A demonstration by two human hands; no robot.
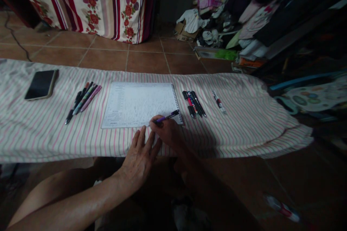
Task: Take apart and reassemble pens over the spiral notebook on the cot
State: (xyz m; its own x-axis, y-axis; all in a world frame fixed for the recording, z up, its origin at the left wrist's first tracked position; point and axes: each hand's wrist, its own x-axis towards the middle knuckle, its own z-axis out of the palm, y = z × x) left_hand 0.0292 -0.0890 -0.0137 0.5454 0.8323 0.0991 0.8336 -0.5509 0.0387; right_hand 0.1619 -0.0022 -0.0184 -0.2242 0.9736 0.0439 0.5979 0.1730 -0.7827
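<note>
A spiral-bound notebook (138, 97) lies on the striped cloth, its coils on the right side and many faint strokes across its page. My right hand (166, 130) grips a purple and black pen (169, 116), with the tip down near the page's lower edge. Beside it, my left hand (142, 148) lies flat with fingers spread, fingertips at the notebook's bottom edge. Left of the notebook is a bunch of pens (85, 97). Another group of pens (193, 104) lies to its right, and a single patterned pen (218, 101) rests farther right.
A dark-screened phone (41, 84) lies at the left of the striped cloth (244, 115). Beyond stand a floral curtain (105, 7) and a heap of clothes (217, 0) with a cardboard box (185, 32). A plastic bottle (282, 208) lies on the tiled floor at lower right.
</note>
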